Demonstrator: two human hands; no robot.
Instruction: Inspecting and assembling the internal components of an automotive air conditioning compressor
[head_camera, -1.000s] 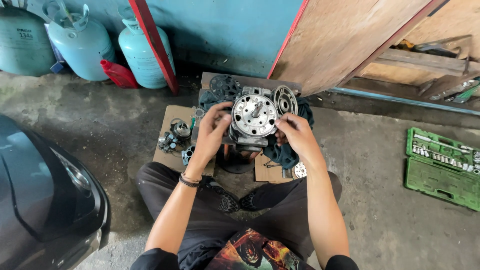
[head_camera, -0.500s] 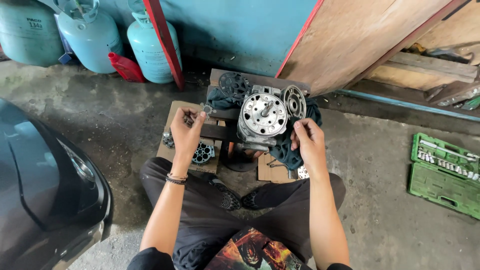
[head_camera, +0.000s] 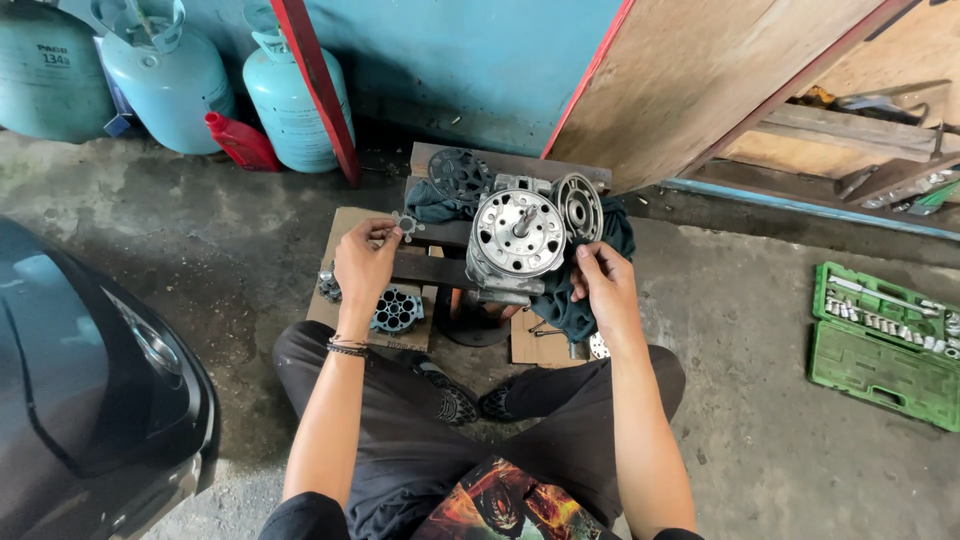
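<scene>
Item: one small star-shaped metal plate, thin and flat, with several lobes. Location: held up at the fingertips of the left hand, above the cardboard sheet, well left of the compressor body. Left hand state: fingers pinching the plate at its edge. Handling, as judged: light, stiff, likely thin enough to bend if forced and possibly oily; best taken by the rim between thumb and fingertips, flat faces untouched.

Item: one round metal compressor body, face up, central shaft standing out of it, set on a dark cloth over a low wooden block. Right hand state: resting against the body's right side and the cloth, fingers loosely curled, gripping nothing that shows. Handling, as judged: heavy, rigid, needs both hands under the casing.

Also counted:
- one round cylinder block with bores on the cardboard, just beside the left wrist
- one ribbed pulley disc leaning behind the body
- one dark spoked disc at the back
- one green socket set case, open, on the floor well to the right
- three pale blue gas cylinders against the wall
- one red container between two cylinders
- one dark car front at left
</scene>
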